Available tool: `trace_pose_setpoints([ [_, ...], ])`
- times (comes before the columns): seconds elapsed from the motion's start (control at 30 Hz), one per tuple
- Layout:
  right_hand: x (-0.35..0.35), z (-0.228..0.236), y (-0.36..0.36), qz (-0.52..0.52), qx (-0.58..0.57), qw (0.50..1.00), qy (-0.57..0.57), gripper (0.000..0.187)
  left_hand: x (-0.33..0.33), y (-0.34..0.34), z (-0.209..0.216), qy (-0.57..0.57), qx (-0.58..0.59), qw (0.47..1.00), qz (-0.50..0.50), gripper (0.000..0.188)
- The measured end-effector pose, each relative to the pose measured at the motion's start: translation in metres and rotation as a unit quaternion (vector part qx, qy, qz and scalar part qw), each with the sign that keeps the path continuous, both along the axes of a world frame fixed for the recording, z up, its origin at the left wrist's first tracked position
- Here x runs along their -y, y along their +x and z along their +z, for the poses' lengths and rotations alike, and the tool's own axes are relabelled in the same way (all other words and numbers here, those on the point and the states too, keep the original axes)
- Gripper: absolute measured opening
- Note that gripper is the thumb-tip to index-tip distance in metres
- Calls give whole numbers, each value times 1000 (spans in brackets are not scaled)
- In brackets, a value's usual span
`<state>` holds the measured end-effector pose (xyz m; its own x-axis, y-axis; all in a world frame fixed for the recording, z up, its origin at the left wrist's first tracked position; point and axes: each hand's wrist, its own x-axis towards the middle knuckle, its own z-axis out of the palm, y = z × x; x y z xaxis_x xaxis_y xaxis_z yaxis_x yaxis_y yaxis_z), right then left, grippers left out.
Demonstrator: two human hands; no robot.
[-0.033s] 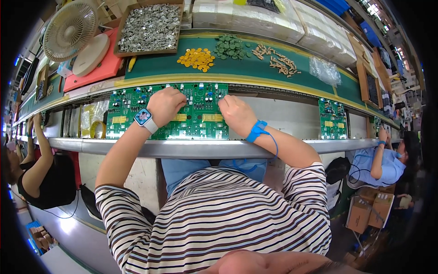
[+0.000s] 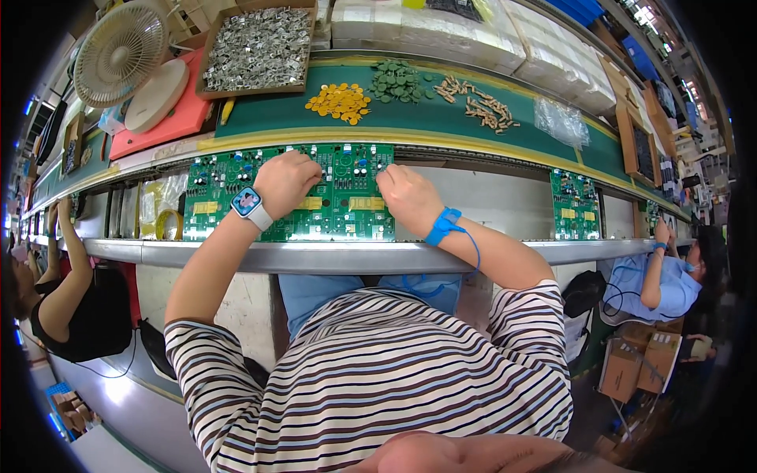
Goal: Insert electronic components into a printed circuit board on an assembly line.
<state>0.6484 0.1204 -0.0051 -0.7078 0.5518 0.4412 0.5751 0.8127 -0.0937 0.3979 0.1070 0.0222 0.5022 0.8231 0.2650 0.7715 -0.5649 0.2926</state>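
A green circuit board panel (image 2: 337, 223), full of small parts and yellow blocks, lies in the conveyor track before me. My left hand (image 2: 285, 185) is over its middle with fingers curled together and tips down near the board; what they hold, if anything, is hidden. At the panel's right edge, my right hand (image 2: 412, 199) has its fingers bent and closed, and the tips hide whatever is between them. Behind the track are piles of yellow disc parts (image 2: 339, 102), green disc parts (image 2: 398, 82) and small tan cylindrical parts (image 2: 490, 112).
A metal rail (image 2: 331, 256) runs along the near side. Another circuit board (image 2: 576, 206) sits farther right in the track. At the back left stand a box of metal parts (image 2: 259, 51) and a fan (image 2: 122, 54). Co-workers sit at both sides. A blue wrist strap's cord (image 2: 475, 248) hangs from my right wrist.
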Motion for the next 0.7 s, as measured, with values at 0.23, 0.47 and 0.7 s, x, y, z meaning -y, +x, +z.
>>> trace_pose_setpoints([
  [0.23, 1, 3, 0, -14, -1, 1000, -26, 11, -4, 1, -3, 2, -29, 1000, -5, 4],
  [0.47, 1, 1, 0, -6, -4, 1000, -5, 9, -4, 4, -6, -24, -47, 999, -7, 4],
  [0.7, -1, -2, 0, 0, -6, 1000, 10, 7, -8, 1, -7, -24, -32, 998, -40, 4],
])
